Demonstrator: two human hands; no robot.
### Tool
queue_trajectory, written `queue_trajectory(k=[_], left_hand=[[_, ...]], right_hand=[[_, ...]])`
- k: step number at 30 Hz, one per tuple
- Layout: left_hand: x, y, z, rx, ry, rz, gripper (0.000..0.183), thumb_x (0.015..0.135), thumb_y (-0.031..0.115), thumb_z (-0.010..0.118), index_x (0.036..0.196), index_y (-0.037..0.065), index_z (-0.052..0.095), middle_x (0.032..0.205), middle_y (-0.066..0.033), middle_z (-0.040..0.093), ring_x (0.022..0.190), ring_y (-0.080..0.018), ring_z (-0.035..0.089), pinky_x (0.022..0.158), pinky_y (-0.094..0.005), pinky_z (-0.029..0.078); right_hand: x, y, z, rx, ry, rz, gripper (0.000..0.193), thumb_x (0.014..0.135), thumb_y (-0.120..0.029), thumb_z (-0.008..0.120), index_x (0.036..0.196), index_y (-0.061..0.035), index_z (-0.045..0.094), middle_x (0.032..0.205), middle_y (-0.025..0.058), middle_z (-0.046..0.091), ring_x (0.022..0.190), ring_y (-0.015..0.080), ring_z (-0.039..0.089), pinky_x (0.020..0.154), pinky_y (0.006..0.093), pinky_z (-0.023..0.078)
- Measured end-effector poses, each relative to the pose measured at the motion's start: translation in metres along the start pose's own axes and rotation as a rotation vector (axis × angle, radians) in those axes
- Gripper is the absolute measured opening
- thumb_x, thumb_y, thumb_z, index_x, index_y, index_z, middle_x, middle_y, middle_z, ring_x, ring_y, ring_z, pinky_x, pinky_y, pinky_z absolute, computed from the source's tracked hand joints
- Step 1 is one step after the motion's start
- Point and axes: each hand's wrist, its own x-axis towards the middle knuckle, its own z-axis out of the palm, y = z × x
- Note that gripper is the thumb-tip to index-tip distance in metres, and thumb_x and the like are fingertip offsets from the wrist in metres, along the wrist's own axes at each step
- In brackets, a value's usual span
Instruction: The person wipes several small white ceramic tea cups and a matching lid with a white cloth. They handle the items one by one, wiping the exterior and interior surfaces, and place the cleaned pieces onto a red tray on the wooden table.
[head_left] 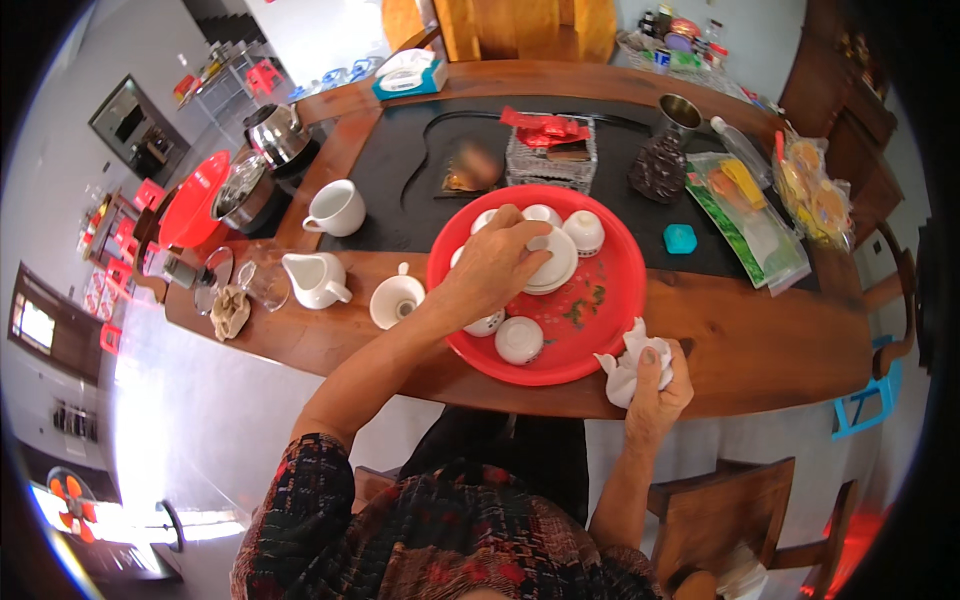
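My left hand point(490, 265) reaches over a round red tray point(622, 310). Its fingers close on the edge of a white lidded tea bowl point(548, 268) in the tray's middle. Around that bowl stand several small white cups, among them one cup point(583, 232) behind it and another point(519, 341) near the tray's front. Wet green leaf bits point(580, 308) lie on the tray floor. Beside the tray's right front rim, my right hand point(661, 388) is closed around a crumpled white tissue point(624, 370). My left fingers partly hide the cups at the back left.
Left of the tray are a white strainer point(397, 300), a white pitcher point(316, 280), a white mug point(337, 208) and a glass pitcher point(262, 280). Behind it sits a clear box point(552, 165) with red packets. A dark vase point(659, 168), teal box point(680, 238) and plastic bags point(750, 220) lie right.
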Motion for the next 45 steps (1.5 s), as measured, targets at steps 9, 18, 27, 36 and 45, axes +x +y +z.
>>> queue_trajectory(k=[9, 18, 27, 36, 45], left_hand=[[-0.06, 0.008, -0.05, 0.211, 0.336, -0.03, 0.055, 0.067, 0.017, 0.077, 0.115, 0.004, 0.055, 0.109, -0.0158, 0.05, 0.101, -0.0329, 0.047, 0.084, -0.041, 0.043], [-0.139, -0.028, -0.071, 0.231, 0.227, -0.284, 0.08, 0.064, 0.02, 0.077, 0.129, -0.002, 0.038, 0.128, -0.018, 0.041, 0.115, -0.0361, 0.039, 0.097, -0.0424, 0.036], [-0.139, -0.048, -0.055, 0.126, 0.377, -0.359, 0.068, 0.067, 0.011, 0.076, 0.125, 0.001, 0.042, 0.114, -0.0157, 0.055, 0.106, -0.0279, 0.053, 0.092, -0.0364, 0.043], [-0.148, 0.0, -0.057, -0.851, 0.458, -0.354, 0.061, 0.077, 0.002, 0.07, 0.129, 0.0, 0.039, 0.117, -0.0082, 0.054, 0.109, -0.015, 0.052, 0.092, -0.0287, 0.043], [-0.14, 0.043, -0.005, -1.294, 0.306, -0.253, 0.061, 0.084, -0.002, 0.06, 0.137, 0.002, 0.03, 0.129, -0.0088, 0.046, 0.116, -0.0148, 0.046, 0.098, -0.0288, 0.038]], right_hand=[[-0.002, 0.005, -0.001, -0.058, 0.002, -0.012, 0.016, 0.09, -0.014, 0.054, 0.089, 0.0015, 0.056, 0.079, 0.0015, 0.055, 0.072, 0.0082, 0.048, 0.066, 0.0221, 0.041], [-0.004, 0.005, 0.002, -0.045, 0.001, -0.024, 0.019, 0.091, -0.017, 0.055, 0.089, 0.0014, 0.055, 0.078, 0.0016, 0.055, 0.071, 0.0078, 0.049, 0.065, 0.0227, 0.042], [-0.005, 0.003, 0.002, -0.144, -0.015, -0.065, 0.02, 0.091, -0.018, 0.054, 0.089, 0.0013, 0.055, 0.08, 0.0031, 0.056, 0.071, 0.0087, 0.05, 0.065, 0.0235, 0.044], [-0.019, -0.024, 0.022, 0.315, 0.151, -0.1, 0.03, 0.091, -0.012, 0.047, 0.114, 0.007, 0.047, 0.102, 0.0145, 0.058, 0.089, 0.0197, 0.06, 0.079, 0.0324, 0.049], [-0.045, -0.059, 0.108, -0.032, -0.275, -0.353, 0.033, 0.086, -0.008, 0.052, 0.113, 0.0087, 0.05, 0.114, 0.0206, 0.049, 0.102, 0.0274, 0.051, 0.089, 0.0328, 0.04]])
